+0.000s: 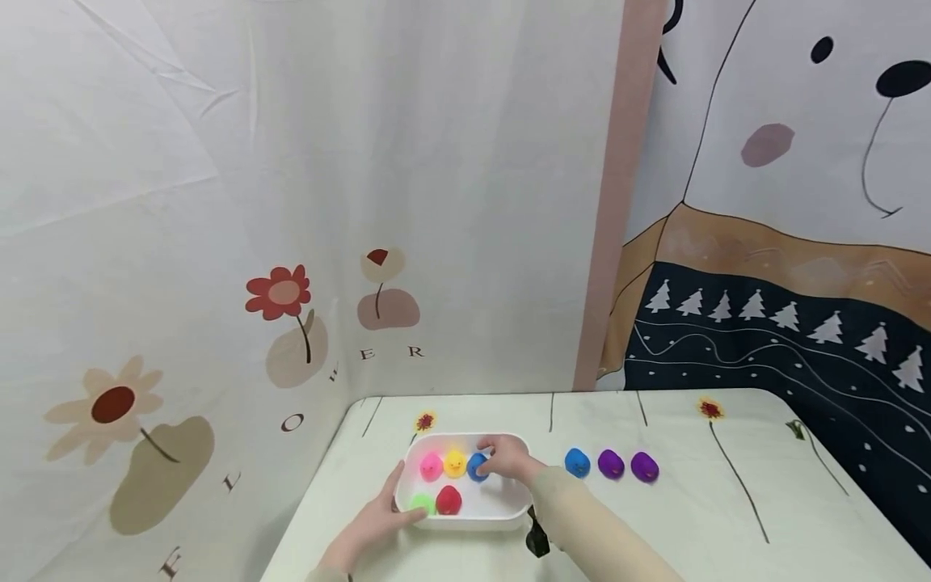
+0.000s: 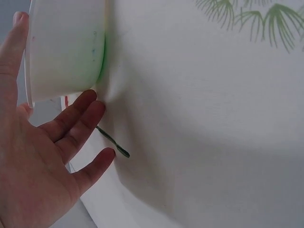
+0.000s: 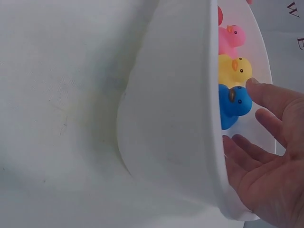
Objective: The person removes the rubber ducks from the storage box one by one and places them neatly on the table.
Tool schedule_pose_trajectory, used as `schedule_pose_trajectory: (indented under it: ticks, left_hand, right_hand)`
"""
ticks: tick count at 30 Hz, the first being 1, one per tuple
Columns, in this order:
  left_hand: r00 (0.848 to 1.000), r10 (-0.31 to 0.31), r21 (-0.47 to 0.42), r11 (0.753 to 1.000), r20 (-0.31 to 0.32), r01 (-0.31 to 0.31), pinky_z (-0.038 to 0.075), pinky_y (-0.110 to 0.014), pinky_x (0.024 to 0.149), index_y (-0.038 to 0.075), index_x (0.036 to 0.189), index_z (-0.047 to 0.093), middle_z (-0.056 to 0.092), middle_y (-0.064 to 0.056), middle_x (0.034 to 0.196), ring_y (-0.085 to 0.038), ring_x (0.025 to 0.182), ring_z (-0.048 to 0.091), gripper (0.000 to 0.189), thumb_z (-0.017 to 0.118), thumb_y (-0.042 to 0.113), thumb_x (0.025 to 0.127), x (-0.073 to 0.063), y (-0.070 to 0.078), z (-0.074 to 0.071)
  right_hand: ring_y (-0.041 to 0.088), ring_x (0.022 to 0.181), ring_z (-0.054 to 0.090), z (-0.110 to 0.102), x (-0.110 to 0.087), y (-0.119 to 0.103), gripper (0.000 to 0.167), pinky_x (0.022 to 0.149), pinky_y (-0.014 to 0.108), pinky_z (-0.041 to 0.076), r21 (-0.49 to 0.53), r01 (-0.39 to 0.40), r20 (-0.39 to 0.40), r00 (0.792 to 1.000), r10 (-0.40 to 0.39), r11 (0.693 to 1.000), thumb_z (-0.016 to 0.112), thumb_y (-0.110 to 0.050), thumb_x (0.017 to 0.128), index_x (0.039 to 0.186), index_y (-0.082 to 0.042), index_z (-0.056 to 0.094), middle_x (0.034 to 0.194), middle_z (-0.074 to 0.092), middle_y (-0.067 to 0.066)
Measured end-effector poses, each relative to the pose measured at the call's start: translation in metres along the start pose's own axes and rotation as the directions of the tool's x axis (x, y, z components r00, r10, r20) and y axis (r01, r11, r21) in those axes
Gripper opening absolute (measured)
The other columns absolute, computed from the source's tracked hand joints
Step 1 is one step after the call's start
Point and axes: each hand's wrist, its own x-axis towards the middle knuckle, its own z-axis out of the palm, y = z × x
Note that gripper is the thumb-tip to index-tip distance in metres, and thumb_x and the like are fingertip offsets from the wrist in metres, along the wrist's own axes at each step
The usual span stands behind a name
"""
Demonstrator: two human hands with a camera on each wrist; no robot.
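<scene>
My left hand (image 1: 378,515) rests against the left end of a white plastic tub (image 1: 494,524), its fingers spread about the near corner. In the left wrist view several of its fingertips (image 2: 88,95) lie by the tub's lower edge. Inside the tub my right hand (image 1: 507,458) is at a blue rubber duck (image 3: 235,102). Its thumb tip is right at the duck's head, and the other fingers are spread apart. Beside that duck stand a yellow duck (image 1: 454,463) and a pink duck (image 1: 431,466). Nearer me are a red duck (image 1: 448,500) and a green duck (image 1: 423,504), partly hidden.
Right of the tub, another blue duck (image 1: 578,462) and two purple ducks (image 1: 611,464) stand in a row on the flower-patterned table (image 1: 698,517). A black object (image 1: 537,535) shows under my right forearm. A printed curtain (image 1: 473,202) hangs behind.
</scene>
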Motion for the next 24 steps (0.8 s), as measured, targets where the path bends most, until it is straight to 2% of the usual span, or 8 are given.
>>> schedule_pose_trajectory:
  ticks: [5,11,17,24]
  left_hand:
    - [1.000,0.005,0.001,1.000,-0.005,-0.005,0.029,-0.075,0.097,0.011,0.156,0.013,0.032,-0.033,0.147,-0.055,0.128,0.035,0.108,0.078,0.048,0.077,-0.002,0.003,0.000]
    - [1.000,0.000,0.002,1.000,-0.008,0.000,0.028,-0.075,0.097,0.012,0.156,0.013,0.033,-0.033,0.146,-0.055,0.128,0.036,0.110,0.078,0.050,0.076,0.001,0.001,0.000]
    - [1.000,0.006,0.000,1.000,-0.014,-0.006,0.027,-0.076,0.097,0.013,0.156,0.013,0.035,-0.033,0.145,-0.056,0.127,0.037,0.110,0.078,0.050,0.076,0.003,-0.002,0.001]
    - [1.000,-0.002,-0.004,1.000,-0.004,0.002,0.029,-0.074,0.097,0.013,0.156,0.013,0.037,-0.034,0.144,-0.055,0.126,0.039,0.110,0.079,0.049,0.076,0.001,0.002,0.000]
  right_hand:
    - [0.022,0.090,0.057,0.002,-0.001,0.000,0.033,0.082,0.043,0.050,-0.032,0.030,-0.016,0.999,-0.030,0.999,0.081,-0.012,0.077,0.108,-0.006,0.070,0.103,0.067,0.006]
    - [0.024,0.088,0.055,0.004,-0.002,-0.001,0.032,0.087,0.050,0.049,0.054,0.032,0.004,0.999,-0.032,0.998,0.079,-0.006,0.079,0.108,-0.001,0.068,0.103,0.066,0.010]
    - [0.024,0.084,0.055,0.009,0.002,0.001,0.028,0.085,0.048,0.050,0.100,0.021,-0.001,1.000,-0.021,0.995,0.078,-0.003,0.079,0.104,0.001,0.068,0.098,0.065,0.010]
    - [0.022,0.079,0.055,0.017,0.007,0.007,0.022,0.078,0.044,0.052,0.109,0.019,-0.029,0.999,-0.016,0.994,0.078,-0.002,0.078,0.098,0.000,0.069,0.088,0.064,0.006]
